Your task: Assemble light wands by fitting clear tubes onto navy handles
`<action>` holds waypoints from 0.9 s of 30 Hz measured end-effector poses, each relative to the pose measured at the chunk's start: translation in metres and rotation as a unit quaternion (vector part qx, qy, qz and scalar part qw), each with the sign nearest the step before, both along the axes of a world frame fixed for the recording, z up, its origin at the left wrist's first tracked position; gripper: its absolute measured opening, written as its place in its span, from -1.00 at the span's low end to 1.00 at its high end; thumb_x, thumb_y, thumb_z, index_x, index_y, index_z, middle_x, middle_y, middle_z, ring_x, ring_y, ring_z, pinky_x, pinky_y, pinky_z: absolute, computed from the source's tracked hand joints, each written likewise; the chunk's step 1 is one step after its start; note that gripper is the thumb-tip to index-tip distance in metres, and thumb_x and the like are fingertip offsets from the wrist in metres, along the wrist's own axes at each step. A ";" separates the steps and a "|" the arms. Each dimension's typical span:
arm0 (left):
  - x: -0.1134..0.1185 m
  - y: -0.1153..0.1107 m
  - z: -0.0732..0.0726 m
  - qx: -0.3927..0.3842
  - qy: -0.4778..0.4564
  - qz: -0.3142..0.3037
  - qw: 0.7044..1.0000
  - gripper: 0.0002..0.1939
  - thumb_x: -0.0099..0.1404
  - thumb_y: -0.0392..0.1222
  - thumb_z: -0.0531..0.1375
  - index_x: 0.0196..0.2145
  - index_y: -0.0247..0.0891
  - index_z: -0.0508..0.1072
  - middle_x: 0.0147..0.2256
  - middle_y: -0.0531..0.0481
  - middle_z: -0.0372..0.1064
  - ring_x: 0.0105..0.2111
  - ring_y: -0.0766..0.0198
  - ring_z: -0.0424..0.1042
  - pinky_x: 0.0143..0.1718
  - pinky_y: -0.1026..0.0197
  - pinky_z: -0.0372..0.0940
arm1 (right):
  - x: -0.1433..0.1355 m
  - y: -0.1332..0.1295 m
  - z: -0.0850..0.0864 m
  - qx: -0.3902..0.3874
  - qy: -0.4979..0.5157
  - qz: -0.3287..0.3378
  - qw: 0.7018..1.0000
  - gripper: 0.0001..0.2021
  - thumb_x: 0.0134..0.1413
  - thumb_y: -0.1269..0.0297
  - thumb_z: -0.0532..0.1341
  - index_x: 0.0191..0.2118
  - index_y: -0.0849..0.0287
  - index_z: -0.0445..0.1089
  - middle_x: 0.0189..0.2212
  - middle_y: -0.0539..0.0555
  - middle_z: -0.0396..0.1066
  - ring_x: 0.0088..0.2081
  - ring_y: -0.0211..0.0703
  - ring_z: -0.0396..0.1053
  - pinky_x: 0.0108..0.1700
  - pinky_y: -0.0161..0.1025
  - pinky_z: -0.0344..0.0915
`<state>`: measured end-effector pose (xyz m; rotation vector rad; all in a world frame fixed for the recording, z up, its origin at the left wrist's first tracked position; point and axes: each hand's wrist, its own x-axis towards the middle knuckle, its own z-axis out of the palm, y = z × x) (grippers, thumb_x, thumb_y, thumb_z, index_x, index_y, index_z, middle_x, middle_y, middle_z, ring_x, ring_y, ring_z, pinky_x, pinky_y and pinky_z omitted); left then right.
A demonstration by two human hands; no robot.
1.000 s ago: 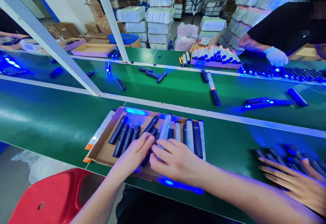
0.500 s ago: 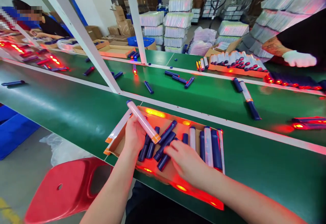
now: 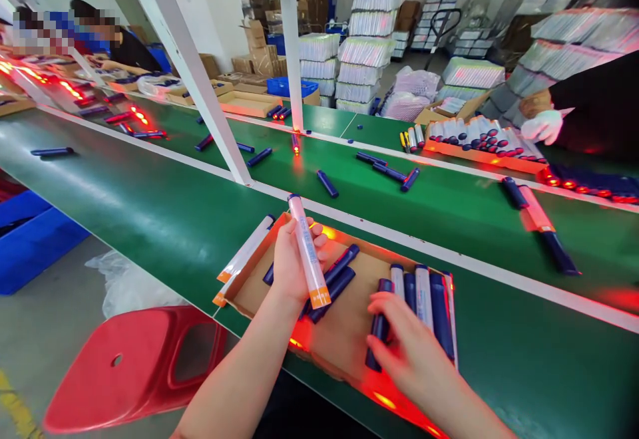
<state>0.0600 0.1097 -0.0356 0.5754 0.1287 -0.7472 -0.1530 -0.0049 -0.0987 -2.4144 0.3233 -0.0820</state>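
A white tube (image 3: 308,249) was held tilted in the closed left hand (image 3: 294,259), above a cardboard box (image 3: 344,339) at the near edge of the green surface (image 3: 150,213), its orange end nearest that edge. Inside the box, a dark tube (image 3: 379,326) was overlapped by the right hand (image 3: 407,332), whose thumb and fingers were parted; whether it was gripped could not be told.

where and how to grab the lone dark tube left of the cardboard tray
Probably around its middle, from above, pinching across its long sides: the dark tube is slim and straight, lies flat on the green surface, with nothing touching it.
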 end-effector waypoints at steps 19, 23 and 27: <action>-0.056 -0.063 0.009 -0.050 0.018 -0.091 0.994 -0.63 0.58 0.01 -0.03 -0.29 -0.25 0.37 -0.44 0.09 0.15 -0.54 0.44 0.22 -0.62 0.45 0.26 | -0.084 0.008 0.033 0.618 0.128 -0.098 0.769 -0.54 0.04 0.10 0.54 0.02 -0.01 0.44 -0.18 -0.02 0.37 -0.25 -0.23 0.31 -0.20 -0.28 0.26; -0.060 -0.072 0.014 -0.039 0.021 -0.080 0.996 -0.74 0.57 -0.10 -0.02 -0.21 -0.24 0.39 -0.44 0.12 0.19 -0.56 0.45 0.25 -0.66 0.45 0.18 | -0.078 0.020 0.047 0.616 0.131 -0.055 0.775 -0.57 0.19 -0.07 0.43 0.07 -0.02 0.45 -0.22 -0.01 0.35 -0.23 -0.20 0.26 -0.16 -0.27 0.22; -0.067 -0.078 0.012 -0.072 0.022 -0.101 0.992 -0.78 0.54 -0.12 0.02 -0.19 -0.25 0.38 -0.42 0.12 0.20 -0.52 0.45 0.29 -0.68 0.46 0.15 | -0.074 0.019 0.042 0.606 0.120 -0.101 0.779 -0.26 0.28 -0.21 0.30 0.45 -0.24 0.06 -0.11 0.03 0.39 -0.14 -0.13 0.33 -0.09 -0.22 0.30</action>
